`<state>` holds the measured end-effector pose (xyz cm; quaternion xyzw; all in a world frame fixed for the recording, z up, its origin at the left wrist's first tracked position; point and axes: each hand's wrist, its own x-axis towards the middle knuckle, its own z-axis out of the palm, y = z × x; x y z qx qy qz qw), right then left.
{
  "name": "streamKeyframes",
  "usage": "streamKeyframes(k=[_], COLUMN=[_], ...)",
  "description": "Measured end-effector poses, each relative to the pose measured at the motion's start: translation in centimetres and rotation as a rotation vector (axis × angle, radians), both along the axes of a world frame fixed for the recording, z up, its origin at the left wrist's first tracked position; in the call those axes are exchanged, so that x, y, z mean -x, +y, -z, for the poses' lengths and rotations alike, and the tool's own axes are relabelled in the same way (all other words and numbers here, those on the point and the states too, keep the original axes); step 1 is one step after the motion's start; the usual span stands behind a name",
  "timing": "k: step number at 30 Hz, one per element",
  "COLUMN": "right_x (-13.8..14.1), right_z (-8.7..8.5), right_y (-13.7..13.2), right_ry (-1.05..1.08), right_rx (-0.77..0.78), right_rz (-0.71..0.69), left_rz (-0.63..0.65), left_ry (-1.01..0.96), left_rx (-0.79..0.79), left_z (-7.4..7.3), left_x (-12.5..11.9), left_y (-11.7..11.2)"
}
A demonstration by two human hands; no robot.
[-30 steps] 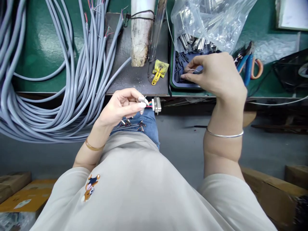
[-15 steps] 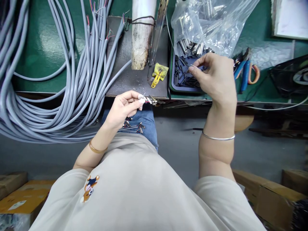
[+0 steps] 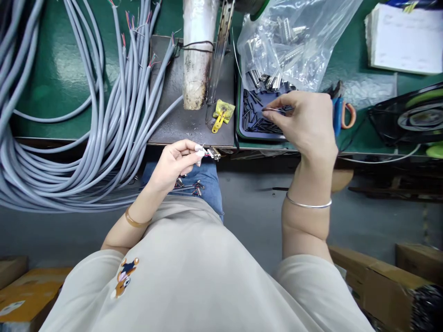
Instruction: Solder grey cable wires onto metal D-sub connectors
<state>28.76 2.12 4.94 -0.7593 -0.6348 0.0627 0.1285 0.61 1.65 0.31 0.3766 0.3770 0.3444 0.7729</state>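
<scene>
My left hand [image 3: 178,163] is closed in a pinch just in front of the bench edge. It grips a small metal multi-pin connector [image 3: 214,154] by the thin coloured wires at its back, and the pin end points right. Over a blue-purple tray [image 3: 254,135] my right hand [image 3: 302,122] pinches a thin silvery wire [image 3: 275,109] between thumb and forefinger. Short black sleeves [image 3: 251,113] lie in the tray below those fingertips. More wired connectors [image 3: 198,186] rest on my lap, partly behind my left hand.
Grey cables [image 3: 117,115] fill the left side. A dark plate [image 3: 166,124] carries a white wrapped post [image 3: 197,69] and a yellow clip [image 3: 218,122]. A plastic bag of connectors [image 3: 287,46] lies behind the tray. Pliers [image 3: 337,115], a notepad [image 3: 404,41] and a fan [image 3: 415,115] are to the right.
The camera view has shifted, so the bench things appear lower and further left. My right hand has dipped slightly toward the tray. My left hand still holds the connector's wires.
</scene>
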Motion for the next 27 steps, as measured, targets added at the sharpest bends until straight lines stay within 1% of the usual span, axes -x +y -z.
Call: streamKeyframes(k=[3, 6, 8, 10, 13, 15, 17, 19, 20, 22, 23, 25, 27], right_x=[0.2, 0.2, 0.0, -0.3, -0.8, -0.9, -0.6, 0.3, 1.0, 2.7, 3.6, 5.4, 6.9], right_z=[0.0, 0.0, 0.0, 0.0, 0.1, -0.2, -0.8, -1.5, -1.9, -2.5, -2.6, -2.6, -2.3], right_y=[0.7, 1.6, 2.1, 2.5, 2.3, 1.7, 0.7, -0.6, -1.3, -2.8, -3.4, -4.4, -4.9], right_ry=[0.044, 0.095, 0.136, 0.179, 0.242, 0.266, 0.264, 0.264, 0.284, 0.41, 0.479, 0.608, 0.678], right_rx=[0.036, 0.142, 0.208, 0.238, 0.179, 0.08, -0.051, -0.22, -0.305, -0.399, -0.409, -0.329, -0.23], right_rz=[-0.025, 0.013, 0.01, 0.005, 0.046, 0.092, 0.144, 0.167, 0.152, 0.095, 0.066, -0.016, -0.126], left_rz=[0.0, 0.002, 0.003, 0.007, 0.016, 0.016, 0.009, -0.002, -0.009, -0.019, -0.02, -0.015, -0.007], left_ry=[0.011, 0.012, 0.002, -0.005, -0.013, -0.022, -0.026, -0.019, -0.01, 0.01, 0.017, 0.024, 0.018], left_rx=[0.003, 0.004, 0.003, 0.007, 0.025, 0.034, 0.034, 0.031, 0.029, 0.024, 0.021, 0.015, 0.018], left_z=[0.1, 0.3, 0.5, 0.6, 0.6, 0.5, 0.4, 0.3, 0.3, 0.2, 0.2, 0.1, 0.1], left_x=[0.0, 0.0, 0.0, 0.0, 0.0, -0.1, -0.2, -0.3, -0.3, -0.4, -0.4, -0.4, -0.4], left_y=[-0.1, -0.2, -0.3, -0.3, -0.3, -0.3, -0.3, -0.4, -0.4, -0.5, -0.5, -0.6, -0.6])
